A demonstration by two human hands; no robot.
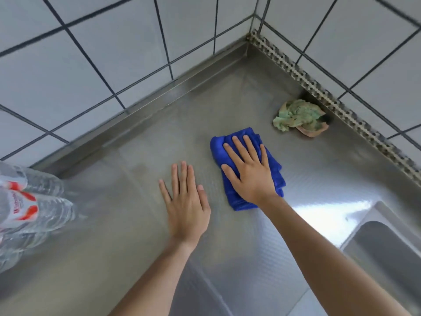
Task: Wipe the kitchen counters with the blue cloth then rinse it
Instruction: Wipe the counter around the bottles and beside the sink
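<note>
Plastic bottles (27, 208) at the left edge are cut off and blurred, at least 2. The sink (387, 249), lower right, is partly out of frame. 1 folded blue cloth (230, 142) lies mid-frame on the steel counter (127, 224), the right hand (250, 169) pressing it with straight fingers. The left hand (186, 201) lies flat on the counter, holding nothing. 1 crumpled green rag (298, 117) sits upper right.

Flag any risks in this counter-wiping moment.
1. The right hand pressing the folded blue cloth may sweep into the crumpled green rag lying close beyond it.
2. A leftward stroke might reach the clear plastic water bottles.
3. The left hand rests flat in that path.

Two hands (218, 192), two cloths (268, 176), several bottles (29, 201).
</note>
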